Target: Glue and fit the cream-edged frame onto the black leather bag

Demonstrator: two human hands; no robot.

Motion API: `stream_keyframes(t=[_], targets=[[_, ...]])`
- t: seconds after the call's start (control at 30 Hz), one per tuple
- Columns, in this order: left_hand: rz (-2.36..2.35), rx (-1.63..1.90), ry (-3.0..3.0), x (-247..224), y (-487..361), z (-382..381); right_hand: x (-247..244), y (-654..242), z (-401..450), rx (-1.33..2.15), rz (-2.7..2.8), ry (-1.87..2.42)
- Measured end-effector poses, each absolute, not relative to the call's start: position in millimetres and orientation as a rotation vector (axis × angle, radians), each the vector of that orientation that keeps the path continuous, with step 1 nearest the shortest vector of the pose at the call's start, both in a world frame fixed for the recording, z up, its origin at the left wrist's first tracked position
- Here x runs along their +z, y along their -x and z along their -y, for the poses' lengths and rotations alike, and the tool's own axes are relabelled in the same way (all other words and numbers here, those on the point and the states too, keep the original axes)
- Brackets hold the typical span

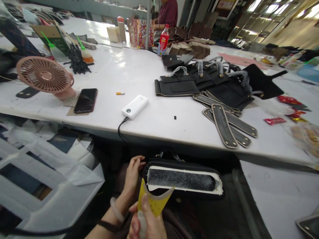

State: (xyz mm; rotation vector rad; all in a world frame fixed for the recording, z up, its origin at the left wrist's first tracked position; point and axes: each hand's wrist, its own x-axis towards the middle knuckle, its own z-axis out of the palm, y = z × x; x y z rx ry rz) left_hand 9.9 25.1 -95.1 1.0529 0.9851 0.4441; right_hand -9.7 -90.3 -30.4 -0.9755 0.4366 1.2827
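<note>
A black bag [221,196] lies below the table edge with one narrow side up. That side shows a dark, speckled strip [181,179] framed by a ragged white border. My left hand [134,171] is closed at the bag's left end; its fingers curl against it and the thumb is hidden. In my right hand [151,220] is a yellow scraper-like sheet [159,203] with a concave, greyish edge, pinched between thumb and fingers. Its tip overlaps the bag's lower left border in view; I cannot tell whether they touch.
On the white table [104,73] lie a pink fan [46,76], a phone [86,100], a white power bank [135,107] with a cable, black bags [178,87] and loose strips [224,127]. A white frame [62,186] stands left. A person [169,13] is across the table.
</note>
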Motion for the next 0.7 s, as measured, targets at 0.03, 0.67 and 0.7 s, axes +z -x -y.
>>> stream_keyframes(t=[0.03, 0.67, 0.7], targets=[[-0.933, 0.463, -1.054, -87.2, -9.8, -32.1, -30.3, 11.6, 89.2, 1.281, -0.439, 0.961], [-0.418, 0.416, -1.775, -19.8, -29.3, -33.0, -44.5, 25.5, 82.2, 1.273, -0.519, 0.819], [-0.425, 0.423, -1.787, -20.0, -29.6, -32.8, -46.5, 25.0, 83.8, 1.291, -0.502, 0.824]])
